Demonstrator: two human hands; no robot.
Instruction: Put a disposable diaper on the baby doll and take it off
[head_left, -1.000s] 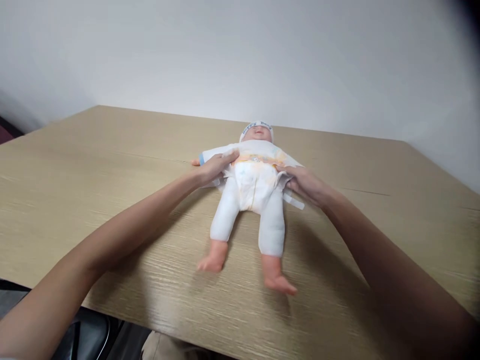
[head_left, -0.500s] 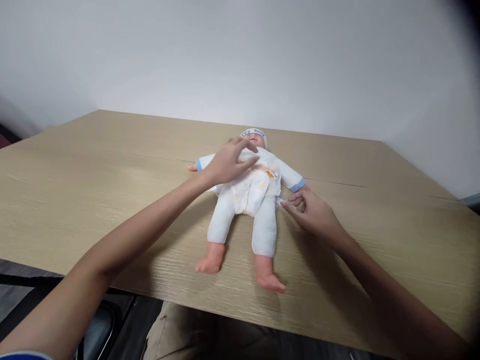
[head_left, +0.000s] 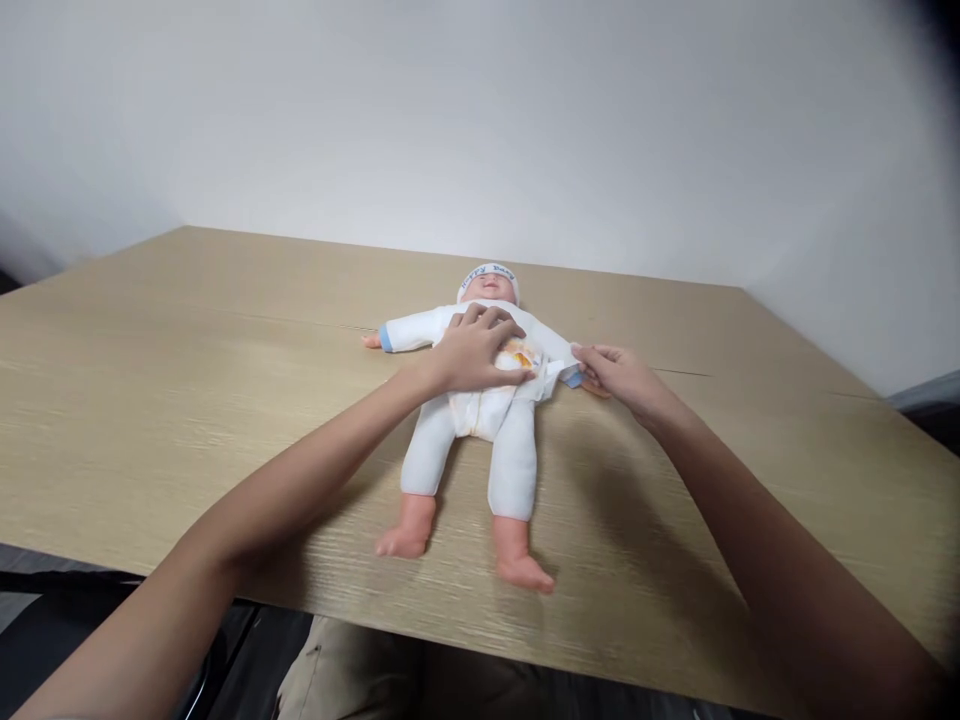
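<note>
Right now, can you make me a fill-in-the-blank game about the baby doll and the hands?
1. The doll lies on its ____ on the wooden table.
2. The left hand rests flat on the doll's ____.
3. The right hand pinches the diaper at the side by the doll's sleeve with the ____ cuff.
4. The doll's feet are ____.

Missing words: back; belly; blue; bare

Your baby doll [head_left: 480, 420] lay face up on the table [head_left: 187, 400], head away from you, arms spread, bare feet toward you. It wore a white suit with blue cuffs, a white cap and a diaper [head_left: 525, 362] with orange print at its waist.
</note>
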